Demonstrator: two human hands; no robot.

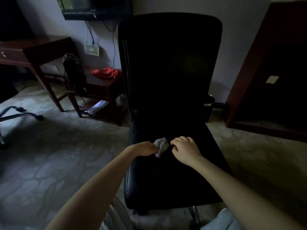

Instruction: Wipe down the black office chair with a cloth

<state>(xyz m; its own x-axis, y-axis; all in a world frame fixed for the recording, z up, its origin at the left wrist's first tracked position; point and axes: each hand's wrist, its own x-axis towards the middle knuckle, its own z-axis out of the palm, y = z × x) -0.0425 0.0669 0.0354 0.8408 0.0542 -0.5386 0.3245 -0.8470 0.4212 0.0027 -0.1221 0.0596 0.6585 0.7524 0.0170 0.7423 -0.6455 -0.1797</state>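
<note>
Striped trousers (116, 216): at the bottom edge, just before the seat.
Left hand (144, 148): closed around a pale cloth (160, 145), bunched on the seat.
Right hand (184, 149): fingers curled, resting on the seat just beside the cloth; nothing visibly gripped.
Black office chair (169, 68): facing the person, backrest upright, on patterned carpet (49, 155).
Low tabletop (99, 80): left of the chair, carrying a red cloth (105, 73).

A dim office-like room: wooden desk (33, 48), wall-mounted screen (93, 7), black office chair (169, 63).
</note>
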